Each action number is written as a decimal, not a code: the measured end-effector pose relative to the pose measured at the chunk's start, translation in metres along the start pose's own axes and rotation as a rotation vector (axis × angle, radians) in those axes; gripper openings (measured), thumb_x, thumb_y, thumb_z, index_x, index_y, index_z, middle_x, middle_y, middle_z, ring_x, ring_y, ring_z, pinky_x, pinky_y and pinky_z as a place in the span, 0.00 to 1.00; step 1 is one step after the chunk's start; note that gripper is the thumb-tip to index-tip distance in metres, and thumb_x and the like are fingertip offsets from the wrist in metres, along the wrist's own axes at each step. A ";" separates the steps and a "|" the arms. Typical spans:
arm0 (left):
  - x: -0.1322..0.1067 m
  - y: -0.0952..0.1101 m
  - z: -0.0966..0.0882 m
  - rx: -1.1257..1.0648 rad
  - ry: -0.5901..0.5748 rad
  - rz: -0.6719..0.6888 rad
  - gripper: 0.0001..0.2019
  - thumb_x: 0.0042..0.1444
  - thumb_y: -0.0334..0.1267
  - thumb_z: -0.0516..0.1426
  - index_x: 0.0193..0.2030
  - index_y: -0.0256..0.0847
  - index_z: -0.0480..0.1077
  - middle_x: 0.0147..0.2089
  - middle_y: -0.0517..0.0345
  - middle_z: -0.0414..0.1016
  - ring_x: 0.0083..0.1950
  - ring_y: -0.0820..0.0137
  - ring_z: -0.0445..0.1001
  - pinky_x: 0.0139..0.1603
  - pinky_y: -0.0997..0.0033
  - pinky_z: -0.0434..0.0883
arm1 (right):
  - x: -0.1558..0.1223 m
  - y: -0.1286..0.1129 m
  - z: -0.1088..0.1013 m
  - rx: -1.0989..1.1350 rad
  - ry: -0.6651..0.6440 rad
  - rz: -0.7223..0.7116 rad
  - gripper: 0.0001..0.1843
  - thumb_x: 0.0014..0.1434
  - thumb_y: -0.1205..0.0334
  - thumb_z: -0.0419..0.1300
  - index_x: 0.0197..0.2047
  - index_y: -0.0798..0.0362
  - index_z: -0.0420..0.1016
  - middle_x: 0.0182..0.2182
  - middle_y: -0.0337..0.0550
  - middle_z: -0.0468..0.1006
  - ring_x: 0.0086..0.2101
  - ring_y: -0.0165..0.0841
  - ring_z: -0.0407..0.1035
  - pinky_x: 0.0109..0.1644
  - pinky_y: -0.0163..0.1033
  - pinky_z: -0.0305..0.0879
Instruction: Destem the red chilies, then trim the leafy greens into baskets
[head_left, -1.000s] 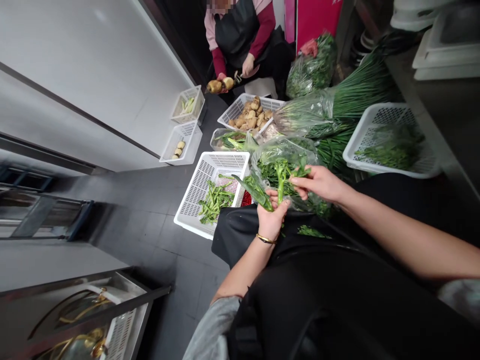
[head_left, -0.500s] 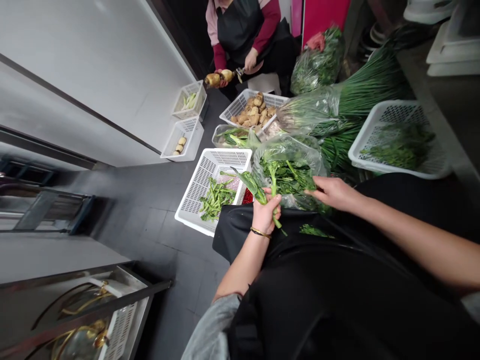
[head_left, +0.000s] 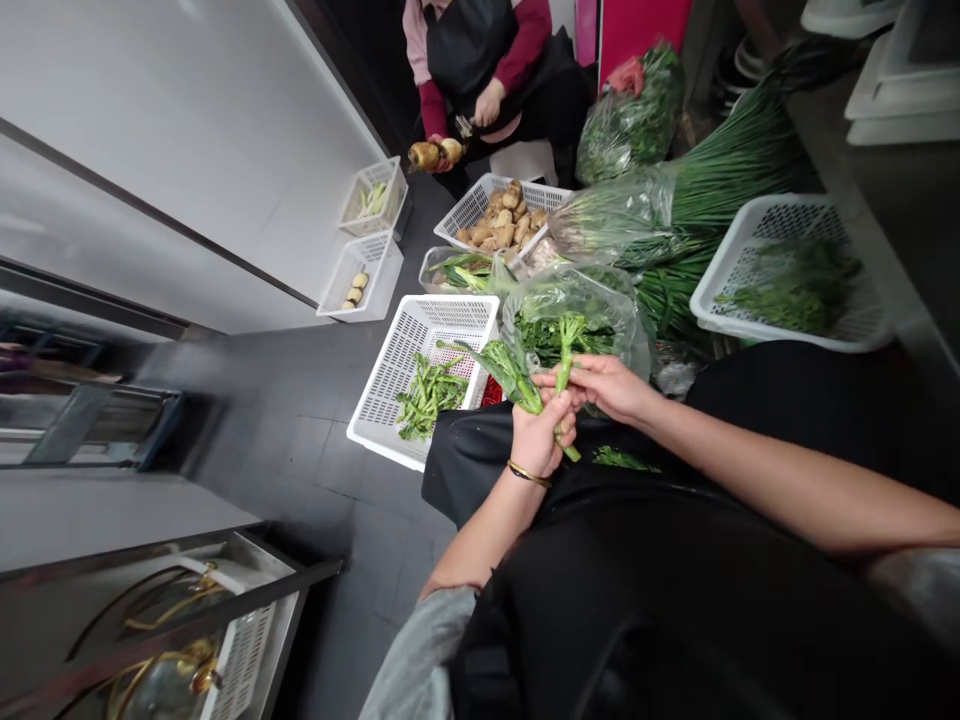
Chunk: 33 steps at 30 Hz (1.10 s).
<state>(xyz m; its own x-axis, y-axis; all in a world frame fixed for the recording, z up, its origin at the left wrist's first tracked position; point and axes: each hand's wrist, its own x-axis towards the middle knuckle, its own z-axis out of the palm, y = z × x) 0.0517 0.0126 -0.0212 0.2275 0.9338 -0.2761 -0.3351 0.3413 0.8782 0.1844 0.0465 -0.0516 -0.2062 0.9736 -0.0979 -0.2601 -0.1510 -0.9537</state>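
My left hand (head_left: 538,436) is closed round green vegetable stalks. One leafy stalk (head_left: 511,376) leans left from the fist toward the white basket. Another, a thick stalk with a budded top (head_left: 571,335), stands nearly upright, its cut end poking out below the fist. My right hand (head_left: 606,385) has its fingertips pinched on this budded stalk, just above the left hand. Behind both hands lies an open clear plastic bag (head_left: 634,335) with leafy greens inside. Trimmed green stalks (head_left: 429,392) lie in the white basket (head_left: 381,395) to the left. Loose leaf bits (head_left: 621,459) rest on my black apron.
Across from me a person (head_left: 480,60) holds a lotus root (head_left: 435,153) and a peeler. Between us stands a basket of brown root vegetables (head_left: 504,218). Long green stems (head_left: 742,150) in plastic and a basket with greens (head_left: 795,285) are at the right. A metal rack (head_left: 270,575) stands lower left.
My right hand has moved left from the bag's greens to the stalk in my left hand. The budded stalk now tilts slightly right. The other person's hand with the peeler has shifted up and left.
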 end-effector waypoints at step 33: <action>0.026 0.000 -0.007 0.046 0.093 -0.054 0.22 0.49 0.57 0.60 0.35 0.36 0.68 0.20 0.66 0.61 0.15 0.84 0.52 0.14 0.81 0.48 | -0.032 -0.023 0.000 -0.740 -0.040 -0.513 0.13 0.58 0.53 0.55 0.28 0.51 0.71 0.26 0.45 0.75 0.27 0.32 0.68 0.32 0.36 0.64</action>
<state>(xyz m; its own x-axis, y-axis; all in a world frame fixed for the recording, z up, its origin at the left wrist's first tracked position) 0.0515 0.0371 -0.0309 0.1574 0.9208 -0.3568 -0.2814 0.3881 0.8776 0.1965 0.0186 -0.0267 -0.2681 0.8823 0.3868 0.3419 0.4625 -0.8181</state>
